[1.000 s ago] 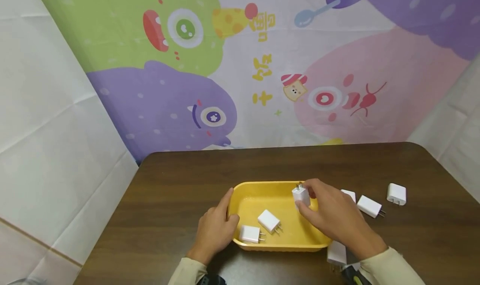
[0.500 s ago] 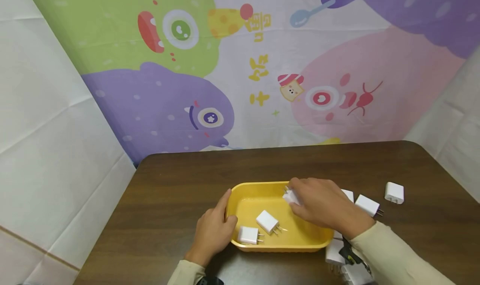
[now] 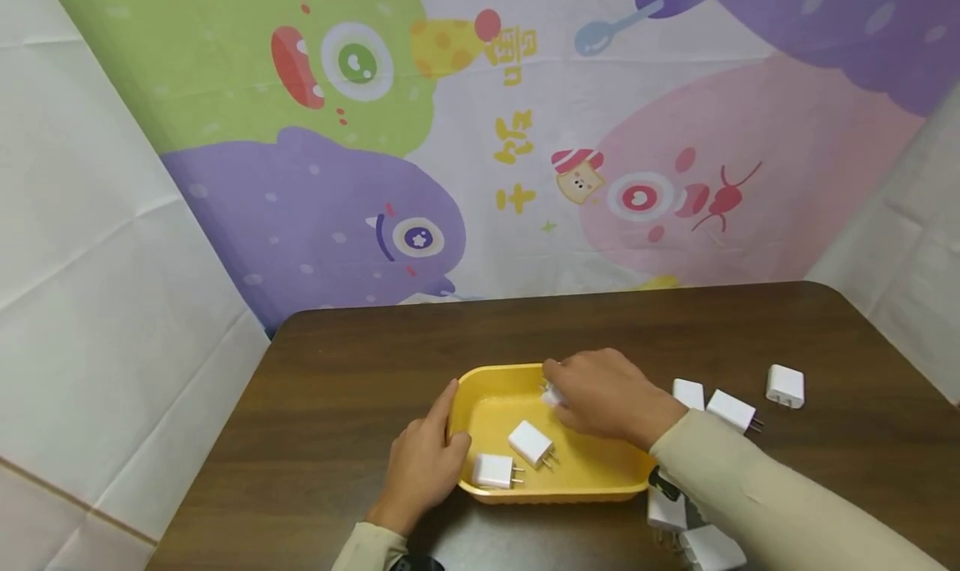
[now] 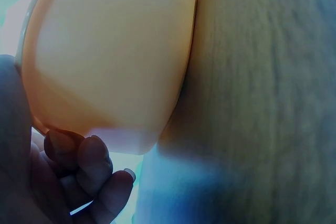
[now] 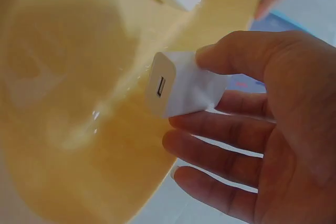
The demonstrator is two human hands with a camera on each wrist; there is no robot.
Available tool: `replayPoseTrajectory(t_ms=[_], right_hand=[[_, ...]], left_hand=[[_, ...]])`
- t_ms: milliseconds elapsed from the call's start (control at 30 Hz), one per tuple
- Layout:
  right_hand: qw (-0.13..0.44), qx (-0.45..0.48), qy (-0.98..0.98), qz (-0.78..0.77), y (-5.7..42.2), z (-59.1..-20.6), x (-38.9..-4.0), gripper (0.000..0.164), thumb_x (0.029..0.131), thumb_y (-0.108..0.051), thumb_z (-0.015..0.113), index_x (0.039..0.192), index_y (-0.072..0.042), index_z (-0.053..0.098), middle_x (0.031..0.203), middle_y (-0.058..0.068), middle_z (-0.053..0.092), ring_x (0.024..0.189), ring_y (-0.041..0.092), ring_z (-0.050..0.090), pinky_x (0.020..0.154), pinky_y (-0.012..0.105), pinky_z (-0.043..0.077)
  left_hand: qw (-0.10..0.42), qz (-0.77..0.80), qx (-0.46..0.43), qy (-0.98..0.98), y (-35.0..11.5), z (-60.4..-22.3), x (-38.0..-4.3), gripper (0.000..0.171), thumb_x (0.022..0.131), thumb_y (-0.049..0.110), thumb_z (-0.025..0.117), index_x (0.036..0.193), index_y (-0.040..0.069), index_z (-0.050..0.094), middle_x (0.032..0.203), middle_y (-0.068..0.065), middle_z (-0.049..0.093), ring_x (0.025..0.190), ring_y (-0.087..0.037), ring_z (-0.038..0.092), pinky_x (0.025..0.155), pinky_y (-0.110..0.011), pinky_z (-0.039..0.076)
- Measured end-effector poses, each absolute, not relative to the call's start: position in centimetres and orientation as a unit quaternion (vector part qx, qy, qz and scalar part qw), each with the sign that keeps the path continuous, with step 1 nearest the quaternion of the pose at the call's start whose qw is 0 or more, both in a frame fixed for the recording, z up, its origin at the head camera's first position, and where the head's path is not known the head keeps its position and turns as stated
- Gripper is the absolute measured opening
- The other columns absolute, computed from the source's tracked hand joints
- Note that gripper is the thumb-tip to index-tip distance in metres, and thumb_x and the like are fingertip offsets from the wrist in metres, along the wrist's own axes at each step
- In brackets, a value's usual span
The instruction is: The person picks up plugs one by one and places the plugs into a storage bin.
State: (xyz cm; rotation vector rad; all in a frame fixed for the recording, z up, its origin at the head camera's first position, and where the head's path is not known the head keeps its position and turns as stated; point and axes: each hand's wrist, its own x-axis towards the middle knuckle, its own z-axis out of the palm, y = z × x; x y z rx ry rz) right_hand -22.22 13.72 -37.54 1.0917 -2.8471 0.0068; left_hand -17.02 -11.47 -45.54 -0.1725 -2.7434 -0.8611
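Observation:
My right hand (image 3: 611, 396) pinches a white USB wall charger (image 5: 189, 85) between thumb and fingers over the far part of the yellow tray (image 3: 596, 475). Its USB port shows in the right wrist view. In the head view my fingers cover most of it, and its prongs point left. Two more white chargers lie in the tray: one (image 3: 531, 443) near the middle, one (image 3: 493, 471) in the near left corner. With my left hand (image 3: 423, 463) I hold the tray's left end, thumb at the rim; in the left wrist view curled fingers (image 4: 94, 163) touch its outer wall.
On the brown table (image 3: 337, 421), right of the tray, lie several white chargers: a pair (image 3: 731, 411) side by side, a single one (image 3: 785, 386) farther right, and others (image 3: 711, 548) near my right sleeve, which partly hides them. A cartoon-printed cloth (image 3: 517, 246) hangs behind the table.
My right hand has moved left over the tray with the charger, whose prongs have swung from upward to leftward. The left hand and the two chargers in the tray have stayed put.

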Motion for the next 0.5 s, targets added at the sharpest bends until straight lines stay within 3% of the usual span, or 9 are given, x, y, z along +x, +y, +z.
replayPoseTrajectory(t_ms=[267,500], right_hand=[[0.02,0.376,-0.925,-0.057,12.4,-37.7,-22.4,0.013,0.089,-0.025,0.067,0.093,-0.013,0.063,0.066,-0.004,0.05,0.057,0.015,0.047,0.053,0.036,0.042],[0.038,0.379,-0.921,-0.081,11.8,-37.5,-22.7,0.013,0.089,-0.025,0.068,0.089,-0.013,0.062,0.062,-0.004,0.047,0.053,0.013,0.044,0.05,0.035,0.04]], left_hand=[[0.133,-0.296,-0.057,-0.944,-11.5,-45.7,-16.9,0.064,0.085,0.02,0.062,0.148,0.013,0.051,0.088,-0.012,0.072,0.069,-0.024,0.062,0.065,-0.046,0.048],[0.135,-0.297,-0.06,-0.943,-11.4,-45.5,-17.1,0.064,0.084,0.019,0.063,0.148,0.014,0.052,0.079,-0.008,0.069,0.064,-0.02,0.055,0.064,-0.044,0.047]])
